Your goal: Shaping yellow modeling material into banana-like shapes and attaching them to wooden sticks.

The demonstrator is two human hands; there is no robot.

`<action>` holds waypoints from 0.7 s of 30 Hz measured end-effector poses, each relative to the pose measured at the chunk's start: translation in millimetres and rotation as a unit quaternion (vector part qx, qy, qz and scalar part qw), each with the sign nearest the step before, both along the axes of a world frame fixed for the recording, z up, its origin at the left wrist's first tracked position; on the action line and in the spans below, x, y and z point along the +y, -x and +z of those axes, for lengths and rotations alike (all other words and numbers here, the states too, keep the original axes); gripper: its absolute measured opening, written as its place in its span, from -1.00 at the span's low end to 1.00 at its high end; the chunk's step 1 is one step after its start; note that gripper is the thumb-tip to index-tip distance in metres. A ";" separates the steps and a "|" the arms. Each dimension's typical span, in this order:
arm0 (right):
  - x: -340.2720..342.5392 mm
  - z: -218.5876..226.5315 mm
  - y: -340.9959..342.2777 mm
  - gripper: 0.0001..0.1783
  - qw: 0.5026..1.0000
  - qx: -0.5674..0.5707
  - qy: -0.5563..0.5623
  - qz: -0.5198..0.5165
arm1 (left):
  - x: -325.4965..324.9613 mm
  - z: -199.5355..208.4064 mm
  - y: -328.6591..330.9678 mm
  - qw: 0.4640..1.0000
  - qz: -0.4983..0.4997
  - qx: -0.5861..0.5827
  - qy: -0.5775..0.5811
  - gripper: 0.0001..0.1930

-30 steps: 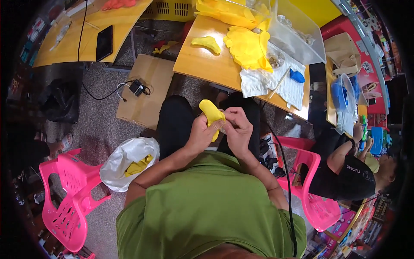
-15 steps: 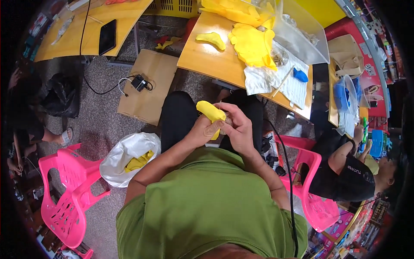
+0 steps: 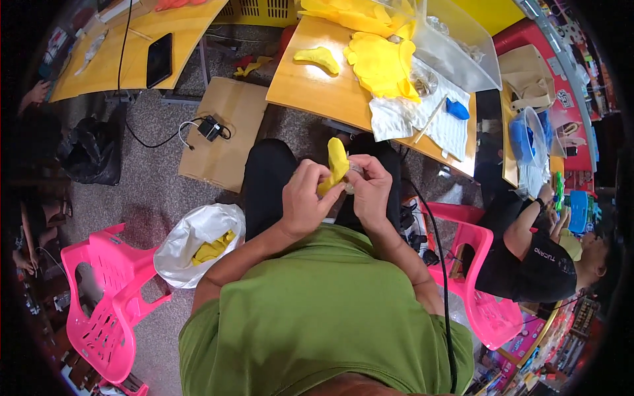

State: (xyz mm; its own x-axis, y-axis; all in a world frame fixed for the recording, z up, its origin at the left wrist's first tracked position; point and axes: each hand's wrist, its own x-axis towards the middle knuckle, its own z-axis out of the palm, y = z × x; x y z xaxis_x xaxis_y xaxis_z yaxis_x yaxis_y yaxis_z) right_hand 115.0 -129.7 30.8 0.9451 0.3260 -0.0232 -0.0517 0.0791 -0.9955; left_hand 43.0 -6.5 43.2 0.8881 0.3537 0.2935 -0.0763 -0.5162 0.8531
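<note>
Above my lap, my left hand (image 3: 304,203) is closed on a yellow banana-shaped soft piece (image 3: 337,158), which stands with its rounded end pointing away from me. My right hand (image 3: 371,193) pinches a small clear, crinkled film-like piece (image 3: 352,177) against the yellow piece's right side. Part of that clear piece is hidden by fingers. A similar yellow banana-shaped piece (image 3: 317,59) lies on the table (image 3: 306,96) ahead, left of a pile of flat yellow wavy-edged pieces (image 3: 383,65).
A white cloth (image 3: 449,132) with a blue piece (image 3: 456,109) and a thin stick lies near a clear bin (image 3: 462,53). A white sack (image 3: 177,241) of yellow pieces stands at left. Pink chairs (image 3: 99,310) flank me; a co-worker (image 3: 545,264) sits at right. A black cable hangs beside me.
The yellow piece has turned from leaning left to nearly upright and moved slightly right. My left hand has shifted its hold, its back now uppermost; my right hand has moved slightly right.
</note>
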 end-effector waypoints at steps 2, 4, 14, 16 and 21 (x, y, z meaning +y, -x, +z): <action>3.0 -1.6 2.8 -0.81 0.998 -0.041 0.036 -0.003 | -2.6 0.0 -6.3 1.000 0.006 0.025 0.017 -0.75; 4.0 -3.6 6.9 -0.80 0.998 -0.067 0.006 -0.002 | -1.2 -11.7 -12.6 1.000 -0.006 0.025 -0.007 -0.80; 7.0 -27.4 -0.9 -0.78 0.983 -0.113 0.129 -0.073 | -14.2 -35.6 -9.5 0.992 -0.009 0.022 0.125 -0.90; 10.4 -18.4 3.7 -0.78 0.974 -0.167 0.135 -0.075 | -14.2 -42.0 -11.1 0.990 -0.004 0.000 0.144 -0.92; 6.4 6.0 13.0 -0.61 0.905 -0.384 0.178 0.038 | -10.3 -43.6 -11.8 0.833 -0.023 0.025 0.552 -0.90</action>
State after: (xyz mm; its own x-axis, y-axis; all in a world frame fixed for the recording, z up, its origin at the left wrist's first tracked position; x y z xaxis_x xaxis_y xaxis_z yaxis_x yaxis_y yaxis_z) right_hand 102.0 -123.3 36.7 0.7022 0.4921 0.5145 0.6747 -0.2294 -0.7015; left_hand 54.8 -16.8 -0.3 0.9093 0.3491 -0.2263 -0.0247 0.5882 0.8084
